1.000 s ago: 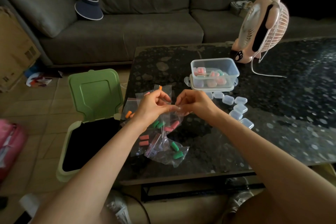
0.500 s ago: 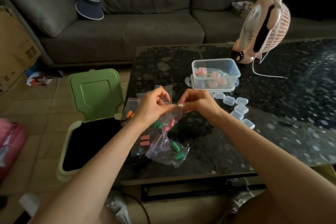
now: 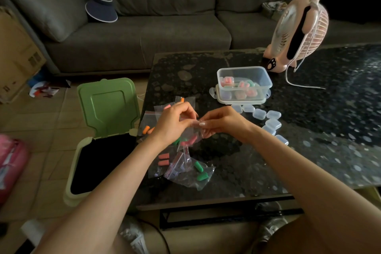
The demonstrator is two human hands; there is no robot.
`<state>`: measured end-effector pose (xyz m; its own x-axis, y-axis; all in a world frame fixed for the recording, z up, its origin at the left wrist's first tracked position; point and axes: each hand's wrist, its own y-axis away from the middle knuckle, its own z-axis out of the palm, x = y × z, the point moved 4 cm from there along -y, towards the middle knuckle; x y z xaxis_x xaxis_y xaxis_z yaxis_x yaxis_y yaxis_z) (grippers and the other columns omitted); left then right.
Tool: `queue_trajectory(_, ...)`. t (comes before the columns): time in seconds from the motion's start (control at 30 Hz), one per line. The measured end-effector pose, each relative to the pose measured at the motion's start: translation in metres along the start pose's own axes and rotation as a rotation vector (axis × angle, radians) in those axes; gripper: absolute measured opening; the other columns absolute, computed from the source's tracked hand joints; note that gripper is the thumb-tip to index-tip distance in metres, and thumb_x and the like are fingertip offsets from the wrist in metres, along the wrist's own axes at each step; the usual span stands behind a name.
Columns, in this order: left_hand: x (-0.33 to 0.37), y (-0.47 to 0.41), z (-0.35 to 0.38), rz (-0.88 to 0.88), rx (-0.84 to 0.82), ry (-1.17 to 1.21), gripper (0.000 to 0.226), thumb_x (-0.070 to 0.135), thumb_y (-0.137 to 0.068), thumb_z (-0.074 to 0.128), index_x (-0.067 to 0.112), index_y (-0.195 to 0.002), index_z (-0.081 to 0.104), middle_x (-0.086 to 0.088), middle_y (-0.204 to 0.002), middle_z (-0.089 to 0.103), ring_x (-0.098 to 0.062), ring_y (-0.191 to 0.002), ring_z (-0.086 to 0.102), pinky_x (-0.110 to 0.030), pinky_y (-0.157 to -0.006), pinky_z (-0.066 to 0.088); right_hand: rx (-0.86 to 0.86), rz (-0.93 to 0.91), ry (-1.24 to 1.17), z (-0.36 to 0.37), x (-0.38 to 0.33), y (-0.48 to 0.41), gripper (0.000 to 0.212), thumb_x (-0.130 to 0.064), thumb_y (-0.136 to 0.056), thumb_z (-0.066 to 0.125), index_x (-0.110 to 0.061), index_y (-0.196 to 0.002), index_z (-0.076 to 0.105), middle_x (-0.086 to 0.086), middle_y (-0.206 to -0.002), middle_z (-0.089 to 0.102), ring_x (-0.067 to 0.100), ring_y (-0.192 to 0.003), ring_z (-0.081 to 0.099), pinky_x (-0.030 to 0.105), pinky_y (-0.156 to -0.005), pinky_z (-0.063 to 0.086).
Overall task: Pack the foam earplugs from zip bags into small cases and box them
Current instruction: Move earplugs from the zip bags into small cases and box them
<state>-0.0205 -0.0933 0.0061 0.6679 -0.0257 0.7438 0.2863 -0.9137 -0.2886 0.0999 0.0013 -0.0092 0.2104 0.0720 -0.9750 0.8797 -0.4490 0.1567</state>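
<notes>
Closest to me on the bench (image 3: 309, 130) lies a loose bag (image 3: 185, 177) with two green earplugs (image 3: 199, 171) inside. Just to its left is another bag holding a coral pair (image 3: 163, 159).

Above these I hold the zip bag (image 3: 193, 137) up off the bench. My left hand (image 3: 175, 123) and my right hand (image 3: 222, 123) each pinch its top edge between thumb and fingertips, and the two hands nearly touch at the middle. Pink plugs show low in the hanging bag. I cannot tell whether the green ones beside them are in it or in a bag beneath.

Past my left hand lie more bags, one with orange plugs (image 3: 147, 129) near the bench's left edge. To the right of my right hand a string of small clear cases (image 3: 273, 123) curves along the bench, lids closed.

Beyond them stands the clear box (image 3: 266, 80), open at the top, resting on what looks like its lid. Several filled cases with pink and green plugs lie inside.

Farther back on the right a pink fan (image 3: 299, 27) stands on the bench, its white cord trailing. On the floor to my left a green bin (image 3: 107, 107) stands with its lid up. The grey sofa (image 3: 154, 33) runs along the back, with a dark visor (image 3: 101, 8) on its seat.
</notes>
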Motion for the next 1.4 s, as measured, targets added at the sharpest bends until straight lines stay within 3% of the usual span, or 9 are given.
queue_trajectory(0.23,0.002,-0.002,-0.009,0.060,0.050,-0.122,0.017,0.012,-0.074,0.076,0.016,-0.067,0.060,0.001,-0.088,0.064,-0.012,-0.094,0.049,-0.006,-0.073,0.029,0.031,0.022,0.101,0.002,0.002,-0.002,0.019,-0.011,-0.087,0.065,-0.002,-0.103,0.069,0.017,-0.089,0.070,0.021,-0.077,0.068,0.029,-0.077,0.058)
queue_trajectory(0.33,0.003,-0.001,-0.009,0.059,0.022,-0.145,0.014,0.016,-0.075,0.076,0.015,-0.072,0.062,0.006,-0.086,0.062,-0.009,-0.093,0.047,-0.015,-0.076,0.031,0.015,0.031,0.114,0.002,0.004,-0.001,0.018,-0.014,-0.086,0.066,-0.008,-0.104,0.066,0.016,-0.102,0.070,0.024,-0.093,0.069,0.036,-0.085,0.057)
queue_trajectory(0.53,0.001,-0.003,-0.008,0.006,0.007,-0.045,0.017,0.019,-0.085,0.066,0.012,-0.077,0.054,0.011,-0.070,0.048,0.005,-0.060,0.044,-0.009,-0.059,0.037,0.047,0.094,0.051,-0.004,0.008,0.000,0.027,-0.010,-0.084,0.068,-0.010,-0.107,0.053,0.015,-0.110,0.065,0.023,-0.097,0.065,0.042,-0.090,0.053)
queue_trajectory(0.73,-0.024,-0.009,-0.002,-0.280,0.124,0.235,0.024,0.027,-0.090,0.060,0.010,-0.076,0.051,0.004,-0.066,0.050,-0.005,-0.060,0.048,-0.013,-0.059,0.041,0.077,0.183,-0.034,-0.004,0.012,0.003,0.032,-0.005,-0.085,0.065,-0.006,-0.111,0.047,0.019,-0.092,0.066,0.026,-0.074,0.069,0.033,-0.065,0.059)
queue_trajectory(0.97,-0.054,-0.013,0.017,-0.599,0.115,0.470,0.022,0.022,-0.094,0.055,0.012,-0.074,0.059,0.011,-0.085,0.051,-0.017,-0.090,0.059,-0.038,-0.085,0.051,0.246,0.106,-0.089,-0.026,0.011,0.004,0.012,-0.012,-0.087,0.064,-0.001,-0.089,0.067,0.010,-0.075,0.072,0.018,-0.066,0.068,0.024,-0.061,0.057)
queue_trajectory(1.03,-0.058,-0.013,0.022,-0.640,0.094,0.447,0.019,0.025,-0.094,0.054,0.016,-0.078,0.059,-0.003,-0.101,0.060,-0.026,-0.101,0.060,-0.044,-0.091,0.050,0.242,0.089,-0.121,-0.030,0.010,0.005,0.006,-0.006,-0.088,0.061,-0.004,-0.089,0.067,0.011,-0.079,0.073,0.020,-0.068,0.069,0.026,-0.062,0.056)
queue_trajectory(1.1,-0.057,-0.011,0.024,-0.669,0.096,0.451,0.017,0.025,-0.096,0.052,0.016,-0.082,0.058,-0.015,-0.102,0.062,-0.025,-0.091,0.063,-0.036,-0.075,0.055,0.219,0.069,-0.144,-0.032,0.008,0.004,0.020,0.009,-0.085,0.053,-0.004,-0.093,0.066,0.013,-0.087,0.073,0.022,-0.074,0.070,0.030,-0.067,0.058)
queue_trajectory(1.2,-0.054,-0.012,0.027,-0.685,0.104,0.463,0.019,0.022,-0.098,0.048,0.011,-0.084,0.056,-0.011,-0.082,0.062,-0.016,-0.068,0.061,-0.020,-0.051,0.053,0.195,0.017,-0.112,-0.030,0.005,0.005,0.035,0.021,-0.079,0.048,0.002,-0.101,0.066,0.010,-0.091,0.073,0.019,-0.083,0.070,0.028,-0.074,0.059)
queue_trajectory(1.4,-0.049,-0.011,0.035,-0.731,0.038,0.319,0.017,0.024,-0.097,0.048,0.009,-0.094,0.056,-0.005,-0.073,0.063,-0.010,-0.054,0.060,-0.018,-0.050,0.050,0.413,-0.041,0.053,-0.033,0.004,0.009,0.007,-0.001,-0.077,0.072,-0.007,-0.079,0.069,0.007,-0.075,0.071,0.018,-0.067,0.070,0.024,-0.066,0.058)
